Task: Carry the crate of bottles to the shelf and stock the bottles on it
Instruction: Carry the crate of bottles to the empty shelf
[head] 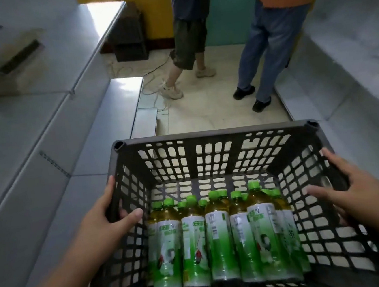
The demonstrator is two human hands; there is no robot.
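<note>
Dark lattice crate (215,154) held out front, above floor (215,112). Left hand (105,220) grips the left rim, thumb inside, fingers curled outside. Right hand (346,194) grips the right rim, thumb inside. Green-capped bottles (219,236) stand packed against the crate's near wall. White shelf (40,112) runs along the left. 2 people (273,36) stand ahead on the floor.
</note>
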